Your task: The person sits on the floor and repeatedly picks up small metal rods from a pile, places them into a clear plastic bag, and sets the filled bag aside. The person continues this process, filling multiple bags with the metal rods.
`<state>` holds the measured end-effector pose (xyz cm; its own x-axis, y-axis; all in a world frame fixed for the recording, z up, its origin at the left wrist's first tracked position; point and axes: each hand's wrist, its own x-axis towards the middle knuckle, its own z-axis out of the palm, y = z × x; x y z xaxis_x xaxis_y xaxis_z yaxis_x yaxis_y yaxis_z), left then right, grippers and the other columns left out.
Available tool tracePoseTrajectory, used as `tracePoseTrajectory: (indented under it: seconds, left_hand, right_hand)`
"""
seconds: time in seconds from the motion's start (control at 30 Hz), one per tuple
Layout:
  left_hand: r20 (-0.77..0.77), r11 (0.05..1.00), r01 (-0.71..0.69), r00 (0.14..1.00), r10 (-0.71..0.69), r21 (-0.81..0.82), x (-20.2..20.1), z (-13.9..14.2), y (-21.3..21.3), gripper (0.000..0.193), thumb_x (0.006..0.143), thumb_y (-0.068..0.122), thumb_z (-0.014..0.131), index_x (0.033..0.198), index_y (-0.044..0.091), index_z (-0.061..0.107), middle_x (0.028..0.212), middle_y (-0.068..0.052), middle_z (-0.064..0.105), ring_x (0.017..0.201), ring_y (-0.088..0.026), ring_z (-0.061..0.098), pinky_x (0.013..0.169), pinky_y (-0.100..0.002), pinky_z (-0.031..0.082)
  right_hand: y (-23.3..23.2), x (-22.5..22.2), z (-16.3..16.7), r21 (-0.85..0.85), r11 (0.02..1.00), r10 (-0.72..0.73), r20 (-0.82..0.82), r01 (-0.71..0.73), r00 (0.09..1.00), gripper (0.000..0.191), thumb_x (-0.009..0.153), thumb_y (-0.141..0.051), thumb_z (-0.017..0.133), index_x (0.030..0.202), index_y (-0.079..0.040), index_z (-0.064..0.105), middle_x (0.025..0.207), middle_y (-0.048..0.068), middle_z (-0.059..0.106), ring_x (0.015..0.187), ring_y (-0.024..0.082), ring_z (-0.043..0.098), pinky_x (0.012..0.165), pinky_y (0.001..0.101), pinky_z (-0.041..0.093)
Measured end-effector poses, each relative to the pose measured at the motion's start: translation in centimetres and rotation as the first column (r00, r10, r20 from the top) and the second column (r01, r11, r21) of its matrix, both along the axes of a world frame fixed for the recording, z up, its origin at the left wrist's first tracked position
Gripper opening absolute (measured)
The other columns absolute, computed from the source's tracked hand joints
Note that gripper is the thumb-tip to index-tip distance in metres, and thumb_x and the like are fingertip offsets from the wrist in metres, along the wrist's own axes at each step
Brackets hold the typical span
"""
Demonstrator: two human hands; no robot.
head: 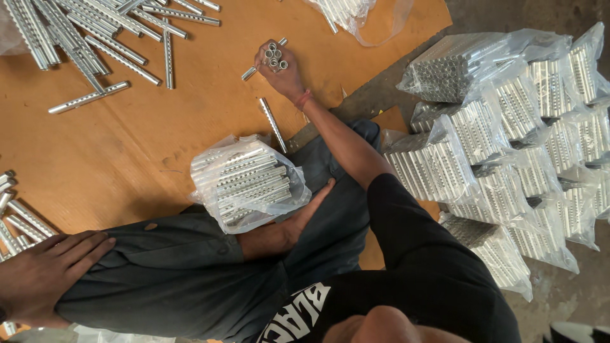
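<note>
Silvery metal tubes, a small bundle [274,57] stood on end, sit gripped in my right hand [284,77], fingers closed round them, open ends facing up, out at arm's reach over the orange-brown board [190,108]. To do this well, I judge the grip should stay snug and the ends level, so none slips out. Just nearer me than that hand lies one loose tube [272,122]; nearer again, a clear bag of tubes [248,181] rests on my lap. Off to that hand's left is a heap of loose tubes [95,32], to its right a stack of filled bags [508,146]. My left hand [44,276] lies flat and empty on my knee [140,279]
</note>
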<state>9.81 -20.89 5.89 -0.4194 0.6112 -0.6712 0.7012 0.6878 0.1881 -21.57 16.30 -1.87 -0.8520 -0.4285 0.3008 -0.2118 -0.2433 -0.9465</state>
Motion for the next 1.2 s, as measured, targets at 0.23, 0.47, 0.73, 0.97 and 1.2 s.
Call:
tracePoseTrajectory:
  seconds: [0.23, 0.47, 0.73, 0.97, 1.2]
  left_hand:
    - [0.089, 0.989, 0.023, 0.996, -0.01, -0.146, -0.1, 1.4, 1.0, 0.119, 0.042, 0.069, 0.064, 0.122, 0.006, 0.002, 0.129, -0.01, 0.012, 0.119, -0.023, 0.019, 0.096, -0.035, 0.022]
    - [0.031, 0.992, -0.006, 0.999, 0.01, -0.126, 0.9, 0.8, 1.1, 0.117, 0.044, 0.071, 0.064, 0.12, 0.007, 0.002, 0.127, -0.012, 0.013, 0.116, -0.025, 0.021, 0.094, -0.04, 0.022]
    - [0.023, 0.993, -0.049, 0.998, 0.052, -0.107, 0.1, 4.8, 3.6, 0.118, 0.04, 0.062, 0.068, 0.122, 0.008, 0.003, 0.125, -0.01, 0.019, 0.116, -0.023, 0.026, 0.094, -0.033, 0.027]
    - [-0.174, 0.76, -0.468, 0.881, 0.44, -0.451, 0.2, 12.1, 12.3, 0.058, 0.067, 0.029, 0.057, 0.118, 0.02, 0.031, 0.109, -0.002, 0.045, 0.098, -0.017, 0.051, 0.081, -0.029, 0.043]
    - [-0.436, 0.534, -0.419, 0.313, 0.844, 0.734, -1.5, 11.8, 21.3, 0.019, 0.073, 0.023, 0.054, 0.087, 0.01, 0.056, 0.102, -0.015, 0.05, 0.085, -0.029, 0.051, 0.063, -0.038, 0.043]
  right_hand:
    - [0.7, 0.7, 1.0, 0.277, 0.935, -0.161, -0.218, 0.22, 0.962, 0.018, 0.069, -0.005, 0.064, 0.065, -0.003, 0.047, 0.057, -0.004, 0.047, 0.052, 0.003, 0.042, 0.048, 0.0195, 0.038]
    - [1.1, 2.1, 3.5, 0.184, 0.965, -0.183, -0.035, 0.186, 0.982, 0.019, 0.071, -0.006, 0.062, 0.06, -0.004, 0.047, 0.052, -0.003, 0.046, 0.044, 0.003, 0.044, 0.039, 0.0201, 0.036]
    - [1.5, 4.4, 6.3, 0.137, 0.967, -0.204, -0.097, 0.217, 0.974, 0.025, 0.072, -0.003, 0.062, 0.055, -0.005, 0.043, 0.047, -0.003, 0.043, 0.041, 0.005, 0.042, 0.037, 0.0198, 0.032]
    - [2.2, 9.1, 10.8, 0.052, 0.993, -0.098, -0.096, 0.103, 0.991, 0.021, 0.074, -0.001, 0.06, 0.064, -0.004, 0.042, 0.054, 0.001, 0.044, 0.046, 0.006, 0.045, 0.04, 0.0212, 0.033]
    - [2.0, 17.9, 16.5, -0.267, 0.91, 0.363, 0.14, -0.318, 0.921, 0.02, 0.073, -0.008, 0.061, 0.069, -0.006, 0.041, 0.056, 0.003, 0.045, 0.052, 0.01, 0.047, 0.048, 0.0248, 0.036]
